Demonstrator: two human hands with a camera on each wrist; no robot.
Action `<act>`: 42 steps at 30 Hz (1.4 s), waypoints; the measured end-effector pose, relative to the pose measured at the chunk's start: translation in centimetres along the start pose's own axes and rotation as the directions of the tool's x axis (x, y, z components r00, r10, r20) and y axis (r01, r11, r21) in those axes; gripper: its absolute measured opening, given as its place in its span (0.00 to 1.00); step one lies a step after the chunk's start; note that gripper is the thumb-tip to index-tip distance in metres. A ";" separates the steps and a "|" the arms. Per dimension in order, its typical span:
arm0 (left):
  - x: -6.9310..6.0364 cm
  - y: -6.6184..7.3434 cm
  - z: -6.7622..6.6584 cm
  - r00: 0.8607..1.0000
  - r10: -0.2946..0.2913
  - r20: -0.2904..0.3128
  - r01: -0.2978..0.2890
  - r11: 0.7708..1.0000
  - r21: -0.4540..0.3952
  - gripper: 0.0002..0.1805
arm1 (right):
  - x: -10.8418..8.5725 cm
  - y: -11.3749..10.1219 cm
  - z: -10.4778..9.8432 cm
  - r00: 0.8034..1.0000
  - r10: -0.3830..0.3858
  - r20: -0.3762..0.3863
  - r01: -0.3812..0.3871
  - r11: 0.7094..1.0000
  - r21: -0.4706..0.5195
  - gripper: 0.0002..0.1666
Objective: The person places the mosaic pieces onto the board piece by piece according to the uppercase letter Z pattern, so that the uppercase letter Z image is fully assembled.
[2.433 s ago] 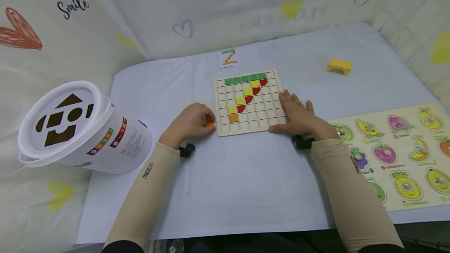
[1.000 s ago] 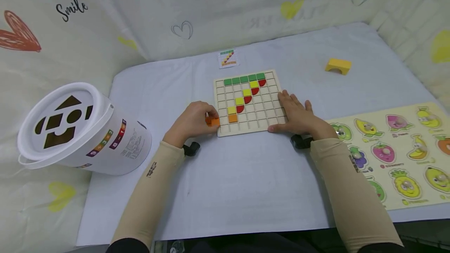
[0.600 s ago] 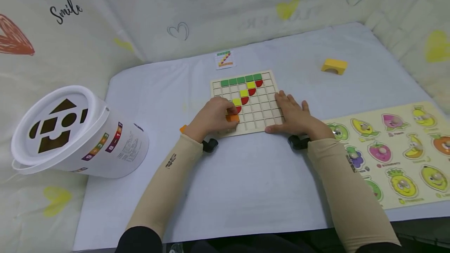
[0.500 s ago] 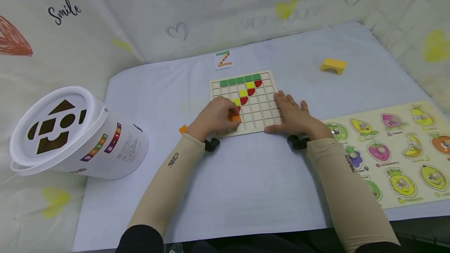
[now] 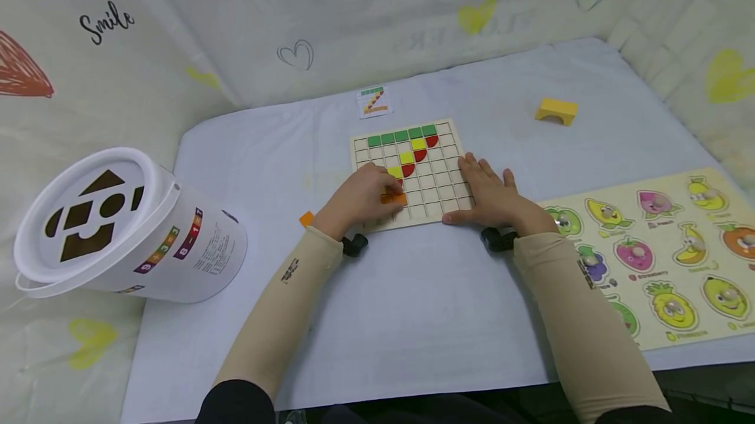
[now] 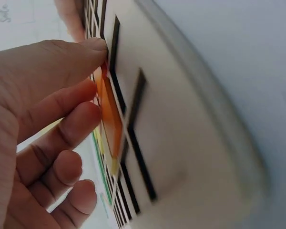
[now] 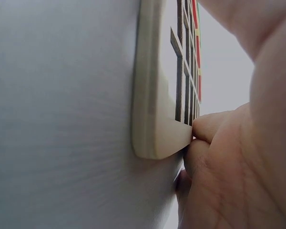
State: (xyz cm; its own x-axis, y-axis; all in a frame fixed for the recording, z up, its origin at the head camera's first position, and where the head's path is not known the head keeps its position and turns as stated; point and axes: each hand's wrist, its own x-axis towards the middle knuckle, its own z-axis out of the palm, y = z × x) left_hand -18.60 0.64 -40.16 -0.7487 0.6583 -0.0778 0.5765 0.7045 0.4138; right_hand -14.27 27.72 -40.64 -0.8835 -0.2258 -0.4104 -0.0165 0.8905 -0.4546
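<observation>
My left hand (image 5: 367, 193) is over the lower left of a wooden grid board (image 5: 433, 178), its thumb and fingertips pinching an orange square tile (image 5: 401, 199). The left wrist view shows the fingertips against orange (image 6: 112, 119), low at the grid surface; the hand hides part of that area. Green squares (image 5: 402, 136) line the board's top row, and yellow squares (image 5: 417, 144) with red quarter-round tiles (image 5: 420, 156) step diagonally down from it. My right hand (image 5: 492, 194) rests with straight, spread fingers along the board's right edge. Another orange tile (image 5: 306, 219) lies on the cloth beside my left wrist.
A small pattern card (image 5: 374, 103) lies behind the board. A white bucket (image 5: 194, 240) with shape holes in its lid leans at left. A yellow arch block (image 5: 556, 111) is at back right, and a fruit puzzle board (image 5: 660, 293) at right.
My left hand has carried an orange tile from the cloth rightward onto the board, where the tile has shifted slightly right. The right hand stays at the board's edge.
</observation>
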 end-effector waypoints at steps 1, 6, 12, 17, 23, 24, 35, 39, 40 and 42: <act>-0.2 -0.2 0.0 1.000 -0.006 -0.005 0.006 1.000 -0.005 0.14 | 0.0 0.0 0.0 1.000 0.000 0.001 0.000 1.000 0.001 0.77; -1.5 -1.6 -0.5 0.999 -0.031 -0.038 0.030 0.999 -0.028 0.09 | 0.1 0.0 0.1 1.000 0.007 0.000 -0.007 1.000 -0.002 0.77; -3.8 -4.1 -1.1 0.992 -0.108 -0.064 0.105 0.993 -0.048 0.08 | 0.1 0.0 0.1 1.000 0.004 0.003 -0.004 1.000 -0.007 0.78; -5.5 -5.8 -1.7 0.980 -0.177 -0.088 0.175 0.984 -0.033 0.09 | 0.0 -0.2 -0.1 1.000 0.005 0.008 -0.005 1.000 -0.005 0.78; -6.1 -6.8 -2.0 0.981 -0.180 -0.066 0.176 0.982 -0.064 0.11 | 0.0 -0.1 -0.1 1.000 0.003 0.011 -0.003 1.000 -0.003 0.79; -6.2 -6.8 -2.0 0.982 -0.181 -0.059 0.176 0.982 -0.069 0.11 | 0.0 -0.1 -0.1 1.000 0.001 0.011 -0.001 1.000 -0.002 0.79; -6.4 -6.8 -2.1 0.974 -0.222 -0.045 0.218 0.973 -0.072 0.12 | 0.0 -0.2 -0.1 1.000 0.000 0.010 0.000 1.000 0.004 0.78; -6.2 -6.6 -2.0 0.973 -0.224 -0.059 0.217 0.970 -0.107 0.13 | 0.0 -0.1 0.0 1.000 0.000 0.005 -0.001 1.000 0.010 0.78; -6.1 -6.5 -2.0 0.974 -0.220 -0.062 0.211 0.970 -0.119 0.13 | 0.0 -0.1 -0.1 1.000 0.002 0.003 -0.002 1.000 0.011 0.78; -5.6 -6.1 -1.9 0.976 -0.206 -0.063 0.196 0.971 -0.137 0.13 | 0.0 -0.1 -0.1 1.000 0.003 0.000 -0.003 1.000 0.011 0.78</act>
State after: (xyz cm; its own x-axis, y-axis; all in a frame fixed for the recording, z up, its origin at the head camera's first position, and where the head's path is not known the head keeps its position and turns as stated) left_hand -18.51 -7.84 -40.53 -0.8706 0.4808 -0.1038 0.3681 0.7768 0.5110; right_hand -14.37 27.68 -40.54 -0.8834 -0.2231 -0.4121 -0.0086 0.8870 -0.4617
